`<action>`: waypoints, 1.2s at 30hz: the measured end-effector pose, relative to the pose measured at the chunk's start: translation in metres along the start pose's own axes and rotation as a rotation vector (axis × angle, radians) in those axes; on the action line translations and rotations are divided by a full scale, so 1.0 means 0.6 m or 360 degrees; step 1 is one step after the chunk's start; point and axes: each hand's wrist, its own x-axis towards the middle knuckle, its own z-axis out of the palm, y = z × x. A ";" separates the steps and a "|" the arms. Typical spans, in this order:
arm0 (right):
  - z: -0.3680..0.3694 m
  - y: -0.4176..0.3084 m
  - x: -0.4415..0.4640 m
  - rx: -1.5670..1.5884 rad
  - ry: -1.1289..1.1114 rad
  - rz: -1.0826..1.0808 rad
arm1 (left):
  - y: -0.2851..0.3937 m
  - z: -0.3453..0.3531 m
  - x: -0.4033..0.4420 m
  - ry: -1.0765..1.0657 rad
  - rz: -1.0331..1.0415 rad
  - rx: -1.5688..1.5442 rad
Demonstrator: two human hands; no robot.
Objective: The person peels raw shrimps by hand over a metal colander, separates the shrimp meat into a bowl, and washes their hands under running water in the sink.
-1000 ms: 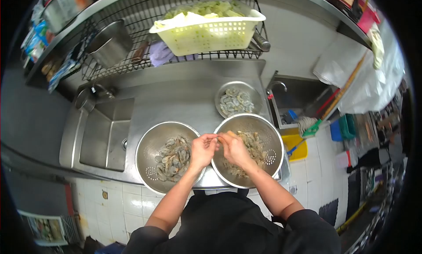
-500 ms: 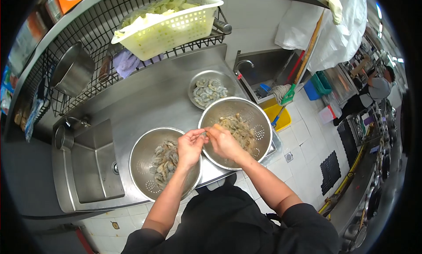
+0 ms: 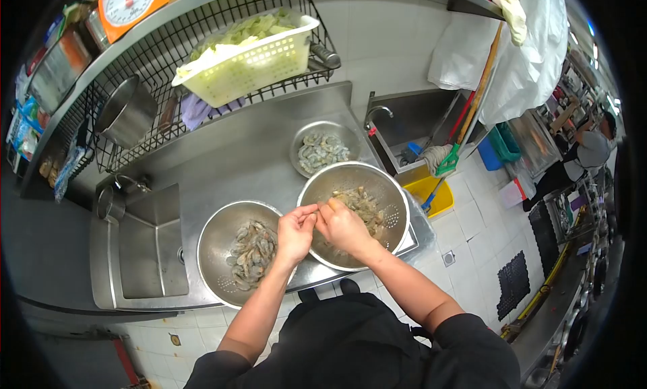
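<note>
My left hand (image 3: 295,235) and my right hand (image 3: 345,226) meet fingertip to fingertip over the near-left rim of the right colander (image 3: 397,217). Both are closed in a pinch on what looks like a shrimp, mostly hidden by the fingers. Under my right hand, that colander holds a brownish heap of shrimp shells (image 3: 364,207). To the left, a second steel colander (image 3: 212,247) contains grey whole shrimp (image 3: 251,254); my left wrist is by its right rim. Behind the right colander stands a smaller steel bowl (image 3: 296,143) with paler, peeled-looking shrimp (image 3: 322,152).
A sink (image 3: 151,247) lies at the left of the steel counter (image 3: 202,173). Above, a wire rack (image 3: 162,72) carries a basket of cut greens (image 3: 246,66). At right are a mop (image 3: 448,160), a yellow bucket (image 3: 438,197) and, farther off, another person (image 3: 590,150).
The camera view has shifted, showing more of the shelf with the orange scale. Both hands stay pinched together near the right colander's rim, with little change in their pose.
</note>
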 end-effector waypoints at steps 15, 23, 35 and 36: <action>-0.044 0.108 -0.001 0.1200 0.0027 0.0225 | 0.030 0.080 -0.017 0.0211 0.0093 -0.0049; -0.072 0.097 0.012 0.1150 -0.0448 0.0286 | -0.010 0.063 -0.020 0.0186 -0.0032 -0.0529; -0.092 0.094 0.017 0.0700 -0.0322 -0.0209 | -0.014 0.077 0.000 0.0179 -0.0034 -0.0530; -0.091 0.096 0.016 0.0692 -0.0322 -0.0202 | -0.015 0.076 0.001 0.0151 -0.0041 -0.0505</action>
